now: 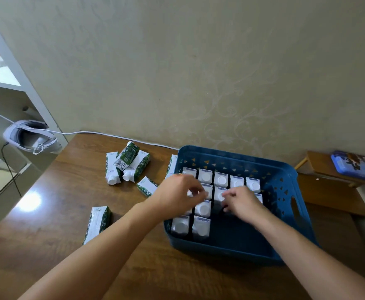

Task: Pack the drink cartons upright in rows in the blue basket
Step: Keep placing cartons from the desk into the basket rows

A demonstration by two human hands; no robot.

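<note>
The blue basket stands on the wooden table at the right. Several white-capped drink cartons stand upright in it, a full row along the far wall and shorter rows down its left side. My left hand reaches over the basket's left wall, its fingers pinched on the top of a carton in the second row. My right hand hovers over the middle of the basket with its fingers curled around a carton that it mostly hides. The basket's near right part is bare.
Loose green-and-white cartons lie on the table left of the basket: a small pile, one near my left wrist, one at the front. Another leans by the basket's left wall. A white headset and cable lie at the far left.
</note>
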